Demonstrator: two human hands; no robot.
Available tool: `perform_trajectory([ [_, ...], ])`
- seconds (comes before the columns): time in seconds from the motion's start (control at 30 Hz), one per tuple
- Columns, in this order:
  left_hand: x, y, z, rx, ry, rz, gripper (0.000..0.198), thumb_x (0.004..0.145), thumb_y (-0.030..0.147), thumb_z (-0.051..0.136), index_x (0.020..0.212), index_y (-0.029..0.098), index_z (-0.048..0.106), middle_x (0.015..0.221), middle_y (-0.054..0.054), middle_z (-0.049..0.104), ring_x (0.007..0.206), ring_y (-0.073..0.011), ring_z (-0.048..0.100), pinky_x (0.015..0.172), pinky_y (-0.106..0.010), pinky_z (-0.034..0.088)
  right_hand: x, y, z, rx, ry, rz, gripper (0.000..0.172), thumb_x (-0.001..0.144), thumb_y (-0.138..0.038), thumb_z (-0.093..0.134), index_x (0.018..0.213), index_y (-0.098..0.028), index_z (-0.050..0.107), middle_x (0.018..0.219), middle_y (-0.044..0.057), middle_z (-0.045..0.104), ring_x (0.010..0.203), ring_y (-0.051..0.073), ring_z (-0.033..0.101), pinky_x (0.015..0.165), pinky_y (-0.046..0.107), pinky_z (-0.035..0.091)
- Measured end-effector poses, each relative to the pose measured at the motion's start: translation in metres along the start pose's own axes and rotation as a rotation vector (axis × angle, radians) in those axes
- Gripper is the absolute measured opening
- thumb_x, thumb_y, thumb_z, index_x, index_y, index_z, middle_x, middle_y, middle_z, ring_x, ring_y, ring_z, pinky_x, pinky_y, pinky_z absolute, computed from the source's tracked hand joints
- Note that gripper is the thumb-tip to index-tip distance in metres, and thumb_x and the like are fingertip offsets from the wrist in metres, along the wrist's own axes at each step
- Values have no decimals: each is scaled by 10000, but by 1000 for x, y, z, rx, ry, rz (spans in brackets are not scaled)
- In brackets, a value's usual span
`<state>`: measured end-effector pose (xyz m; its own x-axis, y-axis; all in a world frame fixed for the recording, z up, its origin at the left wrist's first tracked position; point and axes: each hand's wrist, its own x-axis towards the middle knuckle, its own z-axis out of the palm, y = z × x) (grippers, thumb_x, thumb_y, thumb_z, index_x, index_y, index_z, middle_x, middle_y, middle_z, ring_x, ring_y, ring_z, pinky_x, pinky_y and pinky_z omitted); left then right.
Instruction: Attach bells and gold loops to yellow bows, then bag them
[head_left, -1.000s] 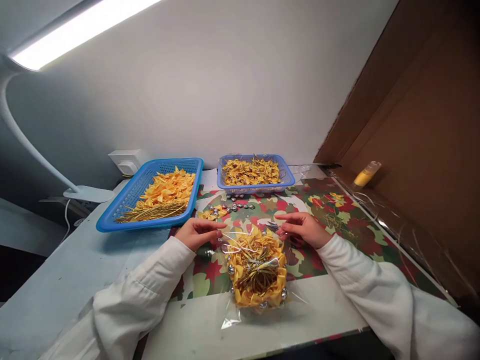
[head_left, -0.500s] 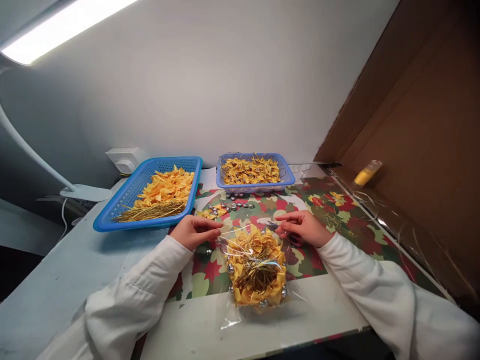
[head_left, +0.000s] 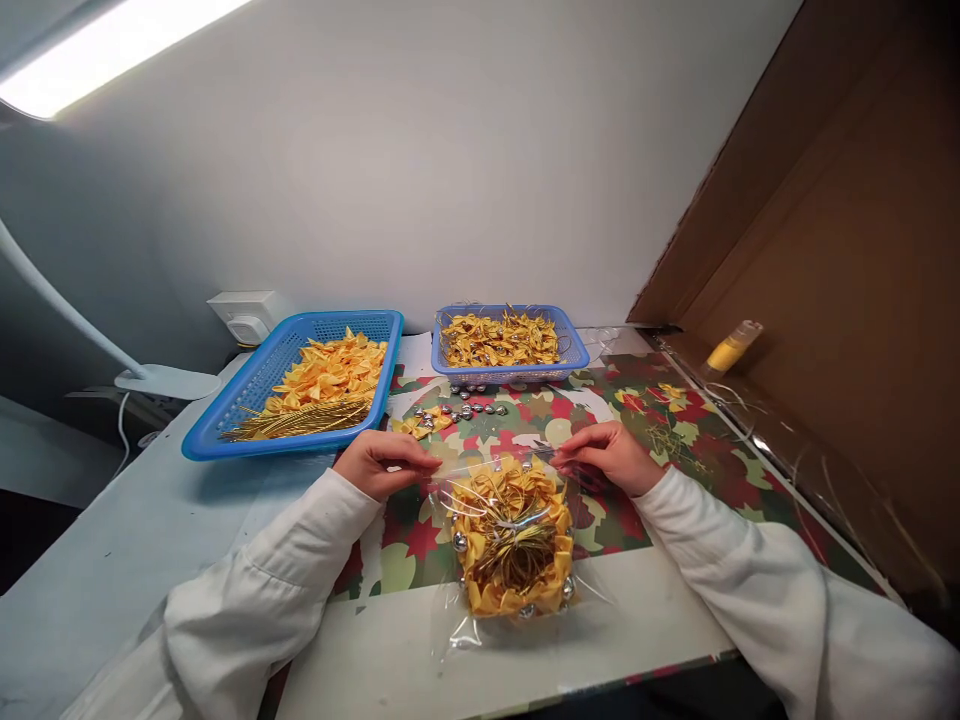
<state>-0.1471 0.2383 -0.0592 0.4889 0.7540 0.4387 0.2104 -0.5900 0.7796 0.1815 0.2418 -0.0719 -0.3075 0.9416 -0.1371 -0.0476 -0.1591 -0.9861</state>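
A clear plastic bag (head_left: pixel 465 632) lies in front of me, packed with yellow ribbon bows (head_left: pixel 491 600), silver bells and loops of gold cord (head_left: pixel 517 545). My left hand (head_left: pixel 386 465) pinches the bag's far left corner between thumb and fingers. At the far right corner, my right hand (head_left: pixel 609 457) is closed in a similar pinch on the bag's edge. Between the two hands the upper edge of the bag is stretched out. Something dark and thin, partly hidden, lies beside the right fingertips.
A blue basket (head_left: pixel 202 450) at left holds yellow bows and gold cords. Farther back, a smaller blue basket (head_left: pixel 510 376) holds corded bows. Silver bells (head_left: pixel 469 410) lie behind the bag. A lamp base (head_left: pixel 169 381) stands left; a yellow-filled bottle (head_left: pixel 733 346) is at right.
My right fingers have closed from a spread pose onto the bag's corner. The left hand has shifted slightly left, and the bag's upper edge is now stretched between both hands.
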Motion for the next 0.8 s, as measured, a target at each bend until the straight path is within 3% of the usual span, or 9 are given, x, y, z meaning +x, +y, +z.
perform_trajectory([
  [0.13,1,3,-2,54,-35,133,108,764,166,674,811,174,771,623,-83,731,550,-156,689,527,-203,544,-1,1,-1,-39,-3,-75,139,565,-309,801,614,-203,726,658,38,743,668,218,723,669,323,605],
  [0.33,2,4,-4,101,-74,222,126,788,158,646,819,186,765,654,-85,732,577,-151,695,559,-194,554,-2,-2,-2,-121,-31,-192,29,613,-196,730,589,-205,718,650,21,739,654,187,717,653,281,593],
  [0.53,5,9,-5,182,-118,291,93,777,193,664,742,188,749,646,-78,724,580,-137,690,577,-171,551,-4,-7,-2,-142,-77,-241,174,613,-81,609,600,-212,723,661,4,743,688,167,717,659,244,577],
  [0.8,4,15,-7,282,-185,379,117,766,106,621,743,157,724,675,-95,719,601,-134,683,596,-161,546,-2,-14,-6,-334,-193,-355,174,655,-90,598,617,-201,725,687,20,747,722,173,714,735,283,570],
])
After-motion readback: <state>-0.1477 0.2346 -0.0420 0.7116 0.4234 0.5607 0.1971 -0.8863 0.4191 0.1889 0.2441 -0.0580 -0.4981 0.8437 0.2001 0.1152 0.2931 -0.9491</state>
